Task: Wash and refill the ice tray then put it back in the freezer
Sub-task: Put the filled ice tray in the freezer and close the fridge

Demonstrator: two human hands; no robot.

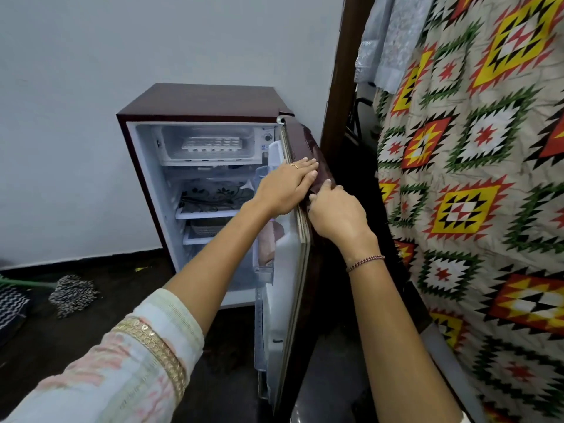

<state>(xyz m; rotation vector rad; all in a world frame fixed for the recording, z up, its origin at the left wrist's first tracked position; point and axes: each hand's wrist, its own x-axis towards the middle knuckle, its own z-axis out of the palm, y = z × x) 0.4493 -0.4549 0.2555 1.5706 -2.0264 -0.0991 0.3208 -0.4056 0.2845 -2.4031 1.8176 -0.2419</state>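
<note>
A small maroon fridge (201, 102) stands open against the white wall. In its top freezer compartment lies a white ice tray (212, 145). The fridge door (300, 227) is swung out to the right, seen nearly edge-on. My left hand (285, 189) lies across the door's edge with straight fingers pressing on its outer face. My right hand (335, 213) grips the door's edge from the outer side, fingers curled round it.
Shelves below the freezer hold a patterned dish (218, 195) and a basket (206, 228). A patterned cloth (476, 184) hangs close on the right beside a dark wooden post (341, 71). A mop head (73, 293) lies on the dark floor at left.
</note>
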